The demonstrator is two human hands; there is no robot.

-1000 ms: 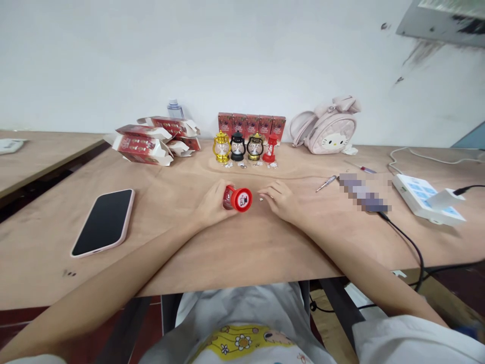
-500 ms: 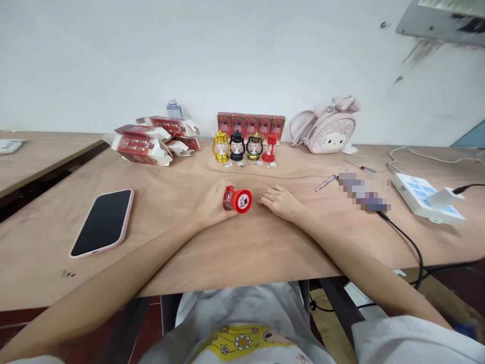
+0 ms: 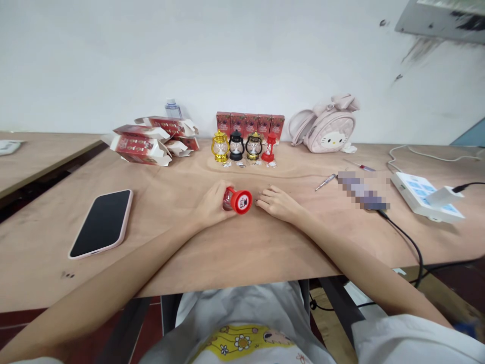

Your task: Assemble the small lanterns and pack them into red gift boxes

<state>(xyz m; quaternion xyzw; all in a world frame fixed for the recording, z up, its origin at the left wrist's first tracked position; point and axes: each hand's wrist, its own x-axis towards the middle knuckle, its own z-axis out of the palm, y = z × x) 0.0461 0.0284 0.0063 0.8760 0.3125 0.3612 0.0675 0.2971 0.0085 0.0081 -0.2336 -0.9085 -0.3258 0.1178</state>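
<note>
My left hand is closed around a small red toy lantern, which is tipped on its side above the table. The lantern's round base faces right and towards me, showing a picture with a dark figure in a white circle. Its clear body is partly hidden by my fingers. Just right of the base, my right hand rests on the table with loosely bent fingers slightly apart; it does not touch the lantern and I see nothing in it. Beyond, gold, black, bronze and red lanterns stand upright in a row.
Red boxes stand behind the lanterns. Opened cartons lie back left, a phone front left. On the right are a pink bag, screwdrivers, a blurred-out device on a cable, and a power strip.
My right hand has shifted very slightly left towards the lantern's base. My left hand still holds the lantern in nearly the same pose.
</note>
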